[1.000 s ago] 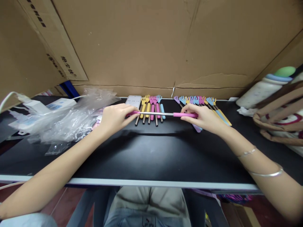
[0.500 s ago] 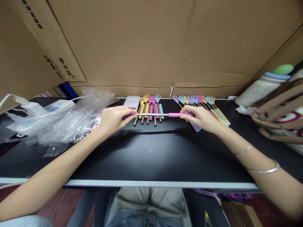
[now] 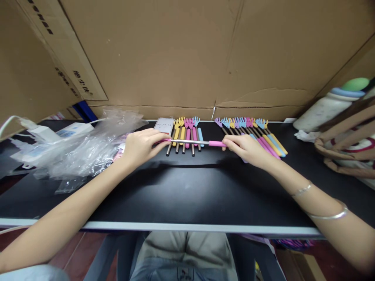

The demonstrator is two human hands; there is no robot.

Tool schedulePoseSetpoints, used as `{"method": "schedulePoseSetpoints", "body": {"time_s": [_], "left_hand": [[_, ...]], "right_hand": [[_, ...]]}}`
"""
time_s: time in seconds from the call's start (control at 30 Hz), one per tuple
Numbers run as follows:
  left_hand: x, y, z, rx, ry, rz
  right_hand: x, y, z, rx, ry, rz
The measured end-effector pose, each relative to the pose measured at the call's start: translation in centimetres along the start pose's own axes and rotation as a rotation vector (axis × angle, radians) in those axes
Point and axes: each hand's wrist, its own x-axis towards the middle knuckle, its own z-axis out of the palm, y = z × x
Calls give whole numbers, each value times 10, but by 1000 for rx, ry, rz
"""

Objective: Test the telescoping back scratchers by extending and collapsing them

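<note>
A telescopic back scratcher (image 3: 190,142) with a metal rod and pink handle is stretched level above the black desk. My left hand (image 3: 143,146) pinches its pink left end; the tip there is hidden by my fingers. My right hand (image 3: 244,148) is closed around the outer end of the pink handle. Behind the rod lie yellow, pink and blue scratcher heads and loose parts (image 3: 183,134). Beyond my right hand, several back scratchers (image 3: 263,136) lie side by side in a row, heads toward the cardboard.
Clear plastic bags (image 3: 84,152) and a white power strip (image 3: 43,144) cover the desk's left side. A phone (image 3: 164,125) showing a timer lies at the back. A white bottle (image 3: 328,109) and a brown-handled bag (image 3: 345,148) stand at right. Cardboard (image 3: 175,54) walls the back.
My right hand has shifted its hold on the pink handle, its fingers now wrapped further round the end. The left hand keeps its pinch. The view has moved slightly.
</note>
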Motion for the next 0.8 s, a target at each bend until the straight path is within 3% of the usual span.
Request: {"method": "schedulePoseSetpoints", "body": {"time_s": [0.13, 0.3, 0.53, 0.8], "left_hand": [[1, 1, -3, -9, -6, 3], [3, -5, -6, 2, -20, -60], [1, -12, -2, -31, -29, -78], [-2, -10, 3, -27, -3, -62]], "right_hand": [[-1, 5, -10, 51, 43, 37], [1, 22, -21, 133, -9, 8], [4, 33, -17, 198, 43, -12], [4, 23, -12, 181, 228, 10]]}}
